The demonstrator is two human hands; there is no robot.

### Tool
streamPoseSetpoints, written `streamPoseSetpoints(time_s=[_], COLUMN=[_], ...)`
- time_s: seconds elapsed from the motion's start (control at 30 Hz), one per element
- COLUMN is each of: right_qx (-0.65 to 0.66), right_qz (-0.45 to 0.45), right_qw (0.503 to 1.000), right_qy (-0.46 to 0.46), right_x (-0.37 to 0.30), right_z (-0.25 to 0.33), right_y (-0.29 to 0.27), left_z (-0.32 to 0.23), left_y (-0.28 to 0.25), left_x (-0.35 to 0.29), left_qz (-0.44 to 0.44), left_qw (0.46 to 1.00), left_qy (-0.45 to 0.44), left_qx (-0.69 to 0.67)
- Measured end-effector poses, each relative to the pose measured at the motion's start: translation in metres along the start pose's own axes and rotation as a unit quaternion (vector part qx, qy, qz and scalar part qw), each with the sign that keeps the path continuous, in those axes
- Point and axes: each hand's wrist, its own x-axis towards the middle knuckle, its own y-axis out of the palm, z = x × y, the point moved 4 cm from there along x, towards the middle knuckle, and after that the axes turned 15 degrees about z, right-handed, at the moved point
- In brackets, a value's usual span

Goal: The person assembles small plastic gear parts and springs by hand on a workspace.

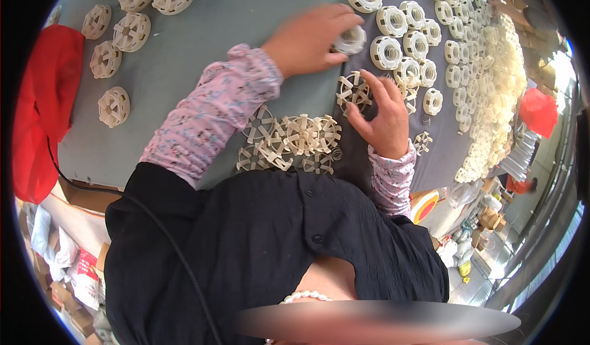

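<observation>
Your left hand (316,38) is clamped on a round white plastic housing (351,42); your right hand (387,116), thumb and fingers apart, is at the edge of a cream plastic spoked wheel (353,90) to its left. Both look light and stiff; hold their rims, as thin plastic may snap. Similar white housings (386,52) sit beyond your right hand.

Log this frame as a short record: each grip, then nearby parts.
Left grip: holding a white round plastic housing
Right grip: spread at a cream spoked plastic wheel, contact unclear
Near torso: heaped cream spoked plastic pieces
Left: round cream plastic units with spokes
Right: white round housings with metal springs
Far right: piled small cream parts
</observation>
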Motion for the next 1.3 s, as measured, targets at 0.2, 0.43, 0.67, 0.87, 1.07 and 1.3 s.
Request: streamPoseSetpoints(time_s=[0.2,0.43,0.67,0.87,1.07,1.3], right_qx=[0.024,0.098,0.087,0.108,0.165,0.141], right_qz=[-0.024,-0.088,-0.009,-0.006,-0.043,0.002], right_qw=[0.999,0.986,0.992,0.989,0.973,0.971], right_qy=[-0.042,-0.107,-0.094,-0.099,-0.155,-0.193], right_x=[0.008,0.05,0.094,0.097,0.097,0.112], right_z=[0.005,0.03,0.033,0.033,0.046,0.075], right_y=[-0.001,-0.018,0.01,0.009,0.004,0.013], left_z=[0.01,0.004,0.012,0.01,0.008,0.011], left_y=[-0.045,-0.053,-0.052,-0.053,-0.058,-0.054], left_x=[-0.095,-0.12,-0.119,-0.121,-0.126,-0.129], left_qz=[-0.05,-0.124,-0.127,-0.125,-0.166,-0.146], left_qw=[0.996,0.988,0.985,0.988,0.973,0.952], left_qy=[-0.066,-0.089,-0.095,-0.081,-0.083,-0.145], left_qx=[0.029,0.007,-0.067,-0.045,-0.139,-0.225])
